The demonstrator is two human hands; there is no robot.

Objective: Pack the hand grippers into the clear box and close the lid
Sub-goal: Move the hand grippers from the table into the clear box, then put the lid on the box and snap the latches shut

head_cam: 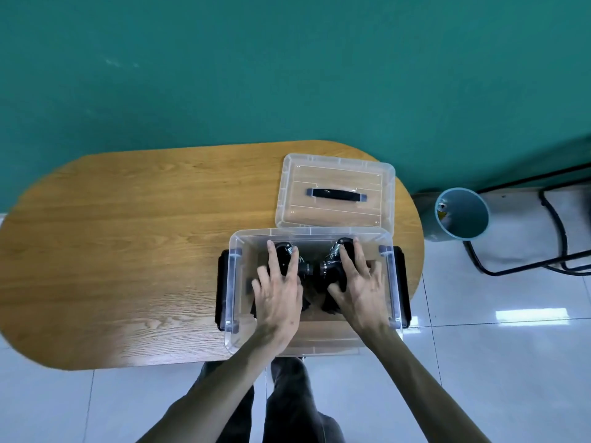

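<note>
Head view
Clear box (235,314): stands open on the right part of the wooden table (128,251), near its front edge, with black latches folded out at both short ends.
Hand grippers: two black ones lie inside the box — the left gripper (283,255) under the left hand, the right gripper (335,266) under the right hand; their coil springs point toward the far wall, and their dark ends nearly meet in the middle.
Left hand (278,298): inside the box, palm down, fingers spread and nearly straight, lying flat on the left gripper; nothing is curled round it.
Right hand (361,292): inside the box, palm down, fingers spread and laid over the right gripper, the thumb against its near side — whether it grips or only presses cannot be told.
Lid (335,190): off the box, flat on the table just behind it, black handle up.
Floor: pale tiles, a blue-grey bin (460,215) right of the table, and a black metal frame (543,238) beyond it.
Wall (287,65): teal, behind the table.
</note>
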